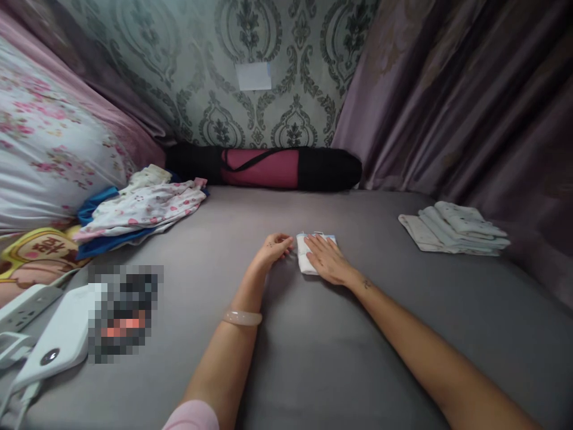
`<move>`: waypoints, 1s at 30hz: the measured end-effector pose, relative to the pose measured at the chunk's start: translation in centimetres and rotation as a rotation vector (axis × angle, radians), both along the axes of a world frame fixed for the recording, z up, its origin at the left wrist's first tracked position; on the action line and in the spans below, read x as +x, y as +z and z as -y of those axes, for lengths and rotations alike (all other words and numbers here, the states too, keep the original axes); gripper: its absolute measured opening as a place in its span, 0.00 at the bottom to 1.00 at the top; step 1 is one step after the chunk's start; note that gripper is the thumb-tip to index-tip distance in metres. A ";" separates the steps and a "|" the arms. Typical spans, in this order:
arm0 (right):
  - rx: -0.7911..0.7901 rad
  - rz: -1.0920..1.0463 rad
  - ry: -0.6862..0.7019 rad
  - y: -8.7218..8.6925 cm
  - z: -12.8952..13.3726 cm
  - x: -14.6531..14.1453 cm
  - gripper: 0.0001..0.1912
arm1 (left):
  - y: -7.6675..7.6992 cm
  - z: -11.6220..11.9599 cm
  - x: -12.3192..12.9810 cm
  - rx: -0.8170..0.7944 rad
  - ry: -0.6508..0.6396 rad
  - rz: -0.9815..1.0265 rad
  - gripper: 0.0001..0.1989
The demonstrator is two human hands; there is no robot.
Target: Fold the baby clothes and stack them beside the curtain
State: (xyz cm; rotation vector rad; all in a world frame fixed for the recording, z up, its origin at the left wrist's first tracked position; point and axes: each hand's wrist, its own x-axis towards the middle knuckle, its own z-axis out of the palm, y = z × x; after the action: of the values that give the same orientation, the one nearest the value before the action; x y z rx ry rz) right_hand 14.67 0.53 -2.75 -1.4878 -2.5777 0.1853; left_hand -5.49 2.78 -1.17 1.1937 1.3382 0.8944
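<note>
Your right hand (pixel 329 261) lies palm down on a small folded white cloth with blue along its far edge (pixel 307 265). Its fingers are extended and slightly spread; it presses or rests on the cloth and is not clenched. Your left hand (pixel 272 248) is just beside the cloth's left edge, fingers loosely curled. Whether its fingertips pinch anything cannot be told from this view.

Position: the cloth sits on the smooth grey sheet (pixel 201 257), directly under the right hand and to the right of the left hand. The right hand is the nearer of the two. Long axis: cannot be determined, because the right hand covers the cloth's right part. Exposed edges: the left edge faces the left hand; the blue-trimmed far edge shows beyond the right fingertips; part of the near edge shows short of the right palm.

Surroundings: grey sheet extends on both sides of the hands. Well to the right of the right hand is a stack of folded pale cloths (pixel 468 230). Well to the left of the left hand is a loose heap of printed and blue fabric (pixel 143 206). Beyond both hands, a long black and maroon cylindrical bag (pixel 262 169) lies crosswise against the patterned wall (pixel 188 71).
</note>
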 end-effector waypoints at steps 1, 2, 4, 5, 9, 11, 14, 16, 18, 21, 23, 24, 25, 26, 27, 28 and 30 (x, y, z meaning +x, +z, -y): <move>-0.013 0.000 -0.001 0.1 0.0 0.0 0.30 | 0.0 0.0 0.0 -0.008 0.007 0.009 0.11; -0.031 -0.001 -0.003 0.3 -0.1 0.0 0.31 | -0.1 0.0 -0.1 -0.014 0.010 0.024 0.10; -0.078 -0.004 -0.007 1.1 -0.1 -0.1 0.31 | -0.2 0.0 -0.2 -0.019 0.008 0.063 0.08; -0.095 -0.007 -0.008 1.6 0.0 -0.3 0.31 | -0.2 0.0 -0.2 -0.020 0.005 0.080 0.08; -0.022 -0.025 0.031 3.2 0.5 -1.6 0.30 | -0.3 -0.2 -0.4 -0.029 0.015 0.097 0.07; 0.037 -0.027 0.065 3.2 0.8 -2.4 0.30 | -0.3 -0.3 -0.5 -0.032 0.023 0.095 0.07; 0.023 -0.041 0.079 2.0 0.9 -3.2 0.29 | -0.2 -0.3 -0.5 -0.051 0.051 0.076 0.07; -0.016 -0.067 0.071 1.0 0.7 -3.3 0.28 | 0.0 -0.3 -0.3 -0.084 0.081 0.065 0.07; -0.057 -0.111 0.067 0.5 0.4 -3.2 0.28 | 0.1 -0.2 0.0 -0.107 0.093 0.073 0.06; -0.165 -0.238 0.075 0.7 0.0 -2.9 0.29 | 0.2 0.1 0.7 -0.114 0.075 0.091 0.05; -0.201 -0.397 0.052 1.5 -0.1 -2.4 0.30 | 0.3 0.3 1.2 -0.109 0.060 0.087 0.05; -0.194 -0.486 0.015 2.0 -0.2 -2.1 0.29 | 0.3 0.3 1.4 -0.108 0.060 0.078 0.05; -0.171 -0.565 -0.047 2.5 -0.2 -1.6 0.28 | 0.3 0.3 1.6 -0.107 0.067 0.068 0.05; -0.139 -0.618 -0.130 2.9 -0.2 -1.0 0.27 | 0.3 0.3 1.8 -0.106 0.075 0.059 0.06; -0.108 -0.632 -0.229 3.2 -0.3 -0.3 0.25 | 0.3 0.3 2.0 -0.110 0.083 0.054 0.06; -0.084 -0.603 -0.332 3.4 -0.3 0.4 0.24 | 0.3 0.3 2.2 -0.115 0.088 0.055 0.08; -0.065 -0.440 -0.507 3.4 -0.2 1.9 0.23 | 0.3 0.4 2.4 -0.114 0.085 0.060 0.11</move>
State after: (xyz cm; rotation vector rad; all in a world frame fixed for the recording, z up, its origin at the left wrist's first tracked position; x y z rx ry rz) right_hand 16.62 0.70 0.65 -1.8212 -1.8149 0.4701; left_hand -3.04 2.42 -0.89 1.0221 1.3810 0.8949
